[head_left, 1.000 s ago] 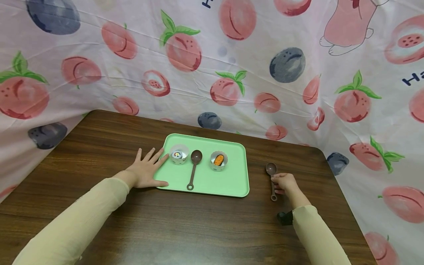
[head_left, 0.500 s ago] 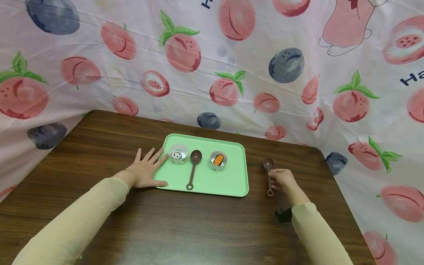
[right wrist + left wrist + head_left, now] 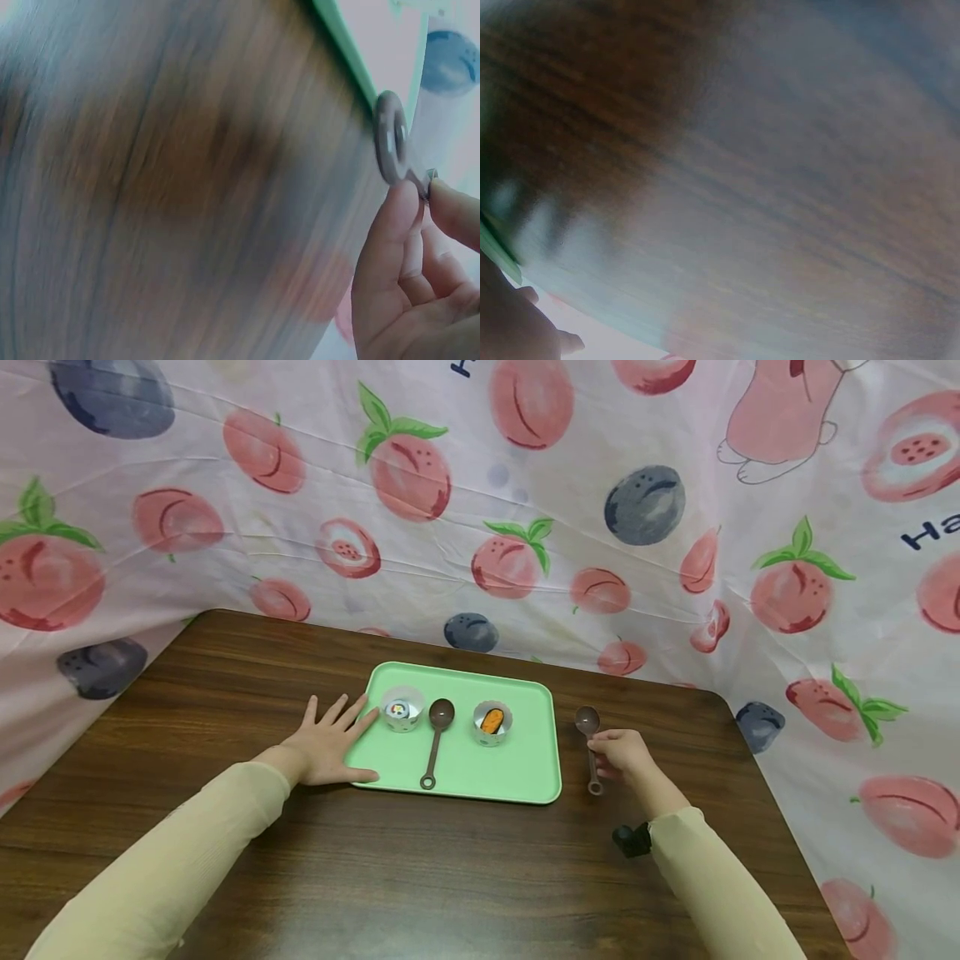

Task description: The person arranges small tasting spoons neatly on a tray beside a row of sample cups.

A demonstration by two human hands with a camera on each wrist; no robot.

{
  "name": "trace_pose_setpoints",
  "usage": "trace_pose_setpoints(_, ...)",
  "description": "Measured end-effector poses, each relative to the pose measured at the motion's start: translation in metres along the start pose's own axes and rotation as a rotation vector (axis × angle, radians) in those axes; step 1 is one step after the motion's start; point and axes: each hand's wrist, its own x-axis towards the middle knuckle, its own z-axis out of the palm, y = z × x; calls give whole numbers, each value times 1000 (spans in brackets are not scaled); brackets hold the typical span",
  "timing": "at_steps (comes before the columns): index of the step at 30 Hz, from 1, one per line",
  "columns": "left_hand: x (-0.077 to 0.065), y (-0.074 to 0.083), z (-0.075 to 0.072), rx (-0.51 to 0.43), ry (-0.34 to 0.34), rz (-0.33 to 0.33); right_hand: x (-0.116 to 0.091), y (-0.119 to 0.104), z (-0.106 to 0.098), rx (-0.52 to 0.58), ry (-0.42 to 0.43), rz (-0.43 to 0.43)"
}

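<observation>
Right fingers (image 3: pixel 386 244) pinch a spoon (image 3: pixel 587 720) handle, just right of the green tray (image 3: pixel 525 768); left fingers (image 3: pixel 363 725) spread over its left edge. Looks half done: second spoon (image 3: pixel 442 715) on tray between left cup (image 3: pixel 405 725) and right cup (image 3: pixel 489 740), held one not yet.

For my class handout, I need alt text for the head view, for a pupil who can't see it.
A person's right hand holds a brown spoon to the right of a green tray; the spread left hand lies at the tray's left edge. On the tray, another brown spoon lies between two small cups.
</observation>
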Motion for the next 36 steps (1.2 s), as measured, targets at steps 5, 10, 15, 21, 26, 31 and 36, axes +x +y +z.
trace_pose_setpoints(5, 0, 0, 0, -2, -1, -3, -3, -7, 12, -4, -17, -27)
trace_pose_setpoints(10, 0, 0, 0, -5, -1, -2, -5, -12, 19, -14, -30, -38)
trace_pose_setpoints(15, -1, 0, 0, -2, -1, -2, -6, -15, 23, -11, -34, -35)
trace_pose_setpoints(21, 0, 1, -1, 4, 5, 3, -6, -17, 28, 12, -38, -20)
trace_pose_setpoints(26, -1, 2, -2, -3, 2, 4, -7, -19, 33, 26, -38, -22)
trace_pose_setpoints(31, -1, 2, -2, -7, 4, 8, -7, -20, 39, 40, -37, -34)
trace_pose_setpoints(36, -1, 0, -1, 4, 4, 8, -6, -21, 44, 59, -36, -39)
